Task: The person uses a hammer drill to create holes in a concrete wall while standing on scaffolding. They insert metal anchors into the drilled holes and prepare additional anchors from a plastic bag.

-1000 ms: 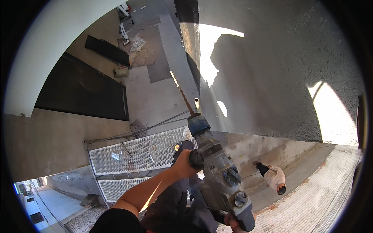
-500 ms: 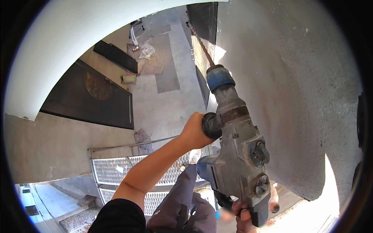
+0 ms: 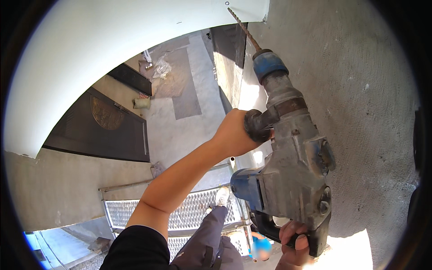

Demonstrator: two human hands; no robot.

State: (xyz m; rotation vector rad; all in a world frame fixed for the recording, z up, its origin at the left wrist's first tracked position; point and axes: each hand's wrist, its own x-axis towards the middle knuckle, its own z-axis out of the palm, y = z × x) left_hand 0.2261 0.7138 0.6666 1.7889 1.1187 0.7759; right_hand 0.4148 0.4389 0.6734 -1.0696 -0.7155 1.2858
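A large, worn grey and blue rotary hammer drill point(image 3: 292, 166) points up and away, tilted slightly left. My left hand point(image 3: 238, 133) is wrapped round its black side handle point(image 3: 263, 123). At the lower end, my right hand point(image 3: 294, 240) is closed on the rear handle, with part of the fingers showing. A long spiral drill bit point(image 3: 244, 29) extends from the blue chuck. In the picture its tip lies over the white curved surface point(image 3: 135, 27), just below a small ring-shaped mark point(image 3: 227, 3). Whether the tip touches that surface, I cannot tell.
A rough grey wall point(image 3: 369, 135) rises close on the right. Below me is a metal mesh platform point(image 3: 180, 209) with a rail; my shoe point(image 3: 222, 196) is over it. Far down lie a dark door point(image 3: 99, 121) and clear plastic sheeting point(image 3: 162, 68). Someone in blue point(image 3: 262, 245) is below.
The drill has moved up and right in the picture, both hands still on it. Its bit tip now appears against the white surface instead of the dark panel, as the whole view has shifted.
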